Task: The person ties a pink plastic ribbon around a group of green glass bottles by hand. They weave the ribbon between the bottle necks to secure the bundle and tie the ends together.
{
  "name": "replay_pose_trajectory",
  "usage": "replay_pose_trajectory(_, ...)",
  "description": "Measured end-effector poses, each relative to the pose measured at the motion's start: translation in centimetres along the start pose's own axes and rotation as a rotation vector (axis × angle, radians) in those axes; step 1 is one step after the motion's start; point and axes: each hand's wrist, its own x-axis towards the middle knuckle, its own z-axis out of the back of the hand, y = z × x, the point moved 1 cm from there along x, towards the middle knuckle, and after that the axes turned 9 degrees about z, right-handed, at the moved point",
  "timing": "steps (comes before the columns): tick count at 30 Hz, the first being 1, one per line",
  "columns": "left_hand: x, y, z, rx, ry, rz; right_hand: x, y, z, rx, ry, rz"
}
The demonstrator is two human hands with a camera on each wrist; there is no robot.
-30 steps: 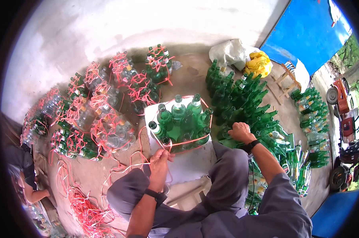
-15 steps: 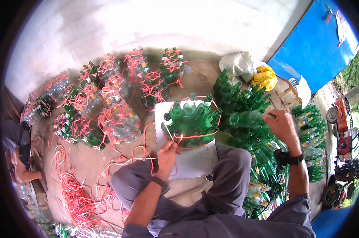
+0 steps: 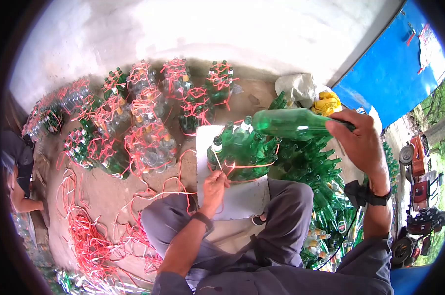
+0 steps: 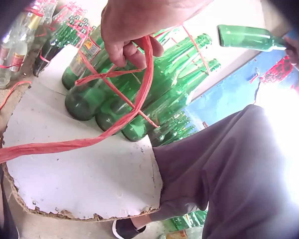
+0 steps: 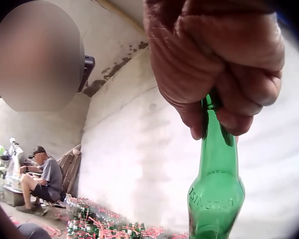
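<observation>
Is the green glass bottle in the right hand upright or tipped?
Tipped: in the head view, the held green glass bottle slants sideways, its neck gripped by the right hand, its base pointing left.

A: What colour is the held bottle (image 3: pixel 289 124)?
B: Clear green, like the cluster (image 3: pixel 242 152).

A: And the twine (image 3: pixel 87 226)?
B: Pinkish red, with white strands mixed in.

A: The board (image 4: pixel 84 174)?
B: White on top, ragged brown along the edge.

A: What about the wall (image 3: pixel 158 34)?
B: Off-white with grey blotches, darker at its foot.

A: Anything brighter?
B: The panel (image 3: pixel 380 69) is strong blue, the bag (image 3: pixel 326 103) yellow.

A: Trousers (image 3: pixel 281 206)?
B: Plain purplish grey.

A: Any pattern?
B: White dots on the black cloth (image 3: pixel 425 217).
</observation>
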Motion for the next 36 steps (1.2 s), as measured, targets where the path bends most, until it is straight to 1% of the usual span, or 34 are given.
replay_pose_trajectory(2, 0.1, -0.1, 0.0, 0.033, -0.011, 0.017, 0.9, 0.7, -1.8, -0.034, 0.078, 0.184)
replay_pose_trajectory(3, 0.2, 0.1, 0.1, 0.028, -0.015, 0.018, 1.4, 2.0, -2.4, -0.036, 0.151, 0.087)
replay_pose_trajectory(4, 0.4, 0.5, 0.1, 0.007, -0.005, 0.013, 1.7, 2.2, -3.4, -0.036, 0.155, 0.089)
replay_pose_trajectory(6, 0.7, 1.1, 0.1, -0.017, 0.003, 0.009, 2.4, 1.8, -5.7, -0.042, 0.194, 0.223)
replay_pose_trajectory(8, 0.9, 1.4, 0.2, -0.024, 0.016, -0.004, 3.0, 1.8, -7.4, -0.098, 0.238, 0.254)
replay_pose_trajectory(11, 0.9, 1.5, 0.1, -0.046, 0.02, -0.016, 3.6, 1.5, -10.1, -0.22, 0.32, 0.368)
replay_pose_trajectory(12, 0.8, 1.4, 0.1, -0.048, 0.019, -0.014, 3.8, 1.3, -10.9, -0.221, 0.323, 0.368)
replay_pose_trajectory(14, 0.7, 1.2, 0.1, -0.033, 0.015, -0.006, 4.0, 1.3, -12.3, -0.249, 0.395, 0.374)
replay_pose_trajectory(15, 0.6, 1.1, 0.1, -0.035, 0.011, -0.003, 4.1, 1.7, -12.7, -0.268, 0.419, 0.344)
replay_pose_trajectory(19, 0.6, 1.1, -0.1, -0.037, -0.005, 0.035, 4.5, 1.7, -14.7, -0.277, 0.462, 0.344)
replay_pose_trajectory(21, 0.5, 0.9, -0.1, -0.04, -0.01, 0.043, 4.7, 1.9, -15.4, -0.309, 0.49, 0.407)
replay_pose_trajectory(24, 0.2, 0.6, 0.0, 0.012, -0.014, 0.05, 5.0, 2.7, -15.5, -0.333, 0.516, 0.407)
replay_pose_trajectory(26, 0.4, 1.0, 0.0, -0.048, 0.013, 0.03, 5.0, 2.7, -15.5, -0.355, 0.532, 0.423)
replay_pose_trajectory(28, 0.0, 0.6, 0.0, -0.044, 0.014, 0.037, 5.1, 2.9, -15.5, -0.377, 0.55, 0.442)
replay_pose_trajectory(30, -0.3, 0.0, -0.1, -0.037, 0.016, 0.046, 5.5, 3.1, -15.4, -0.423, 0.692, 0.45)
replay_pose_trajectory(31, -0.5, -0.4, -0.2, -0.042, -0.002, 0.038, 5.6, 2.7, -15.6, -0.419, 0.695, 0.449)
replay_pose_trajectory(33, -0.6, -0.5, -0.4, -0.043, -0.018, 0.034, 5.6, 2.0, -16.2, -0.355, 0.61, 0.491)
replay_pose_trajectory(34, -0.6, -0.5, -0.5, -0.049, -0.024, 0.017, 5.8, 1.9, -16.2, -0.352, 0.61, 0.488)
replay_pose_trajectory(36, -0.6, -0.5, -0.5, -0.055, -0.032, -0.001, 6.4, 2.3, -16.3, -0.333, 0.696, 0.372)
